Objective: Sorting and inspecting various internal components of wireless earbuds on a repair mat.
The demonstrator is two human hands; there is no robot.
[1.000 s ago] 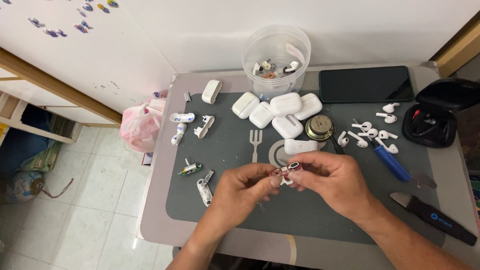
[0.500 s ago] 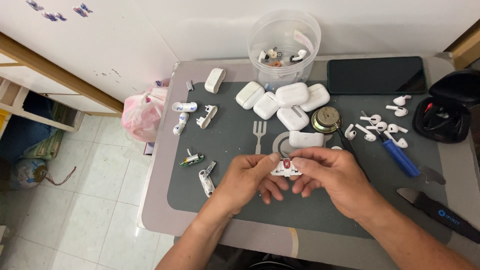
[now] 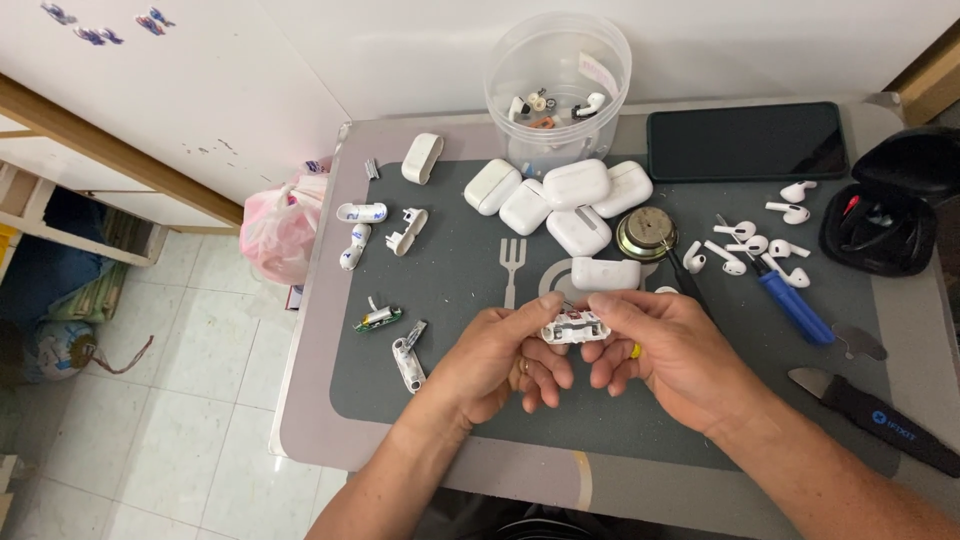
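Both my hands meet over the grey work mat. My left hand and my right hand pinch one small white opened earbud-case inner part between thumbs and forefingers, left hand on its left end, right hand on its right end. The part shows metal and reddish bits inside. A white earbud case lies on the mat just beyond my fingers.
Several white cases cluster at the mat's back, behind them a clear plastic tub with small parts. Loose earbuds, a blue-handled tool, a round metal disc, a dark phone, an open black pouch. Broken shell pieces lie left.
The view has tilted so the table sits higher in frame. My hands stay together on the same small part, turning it slightly between the fingers.
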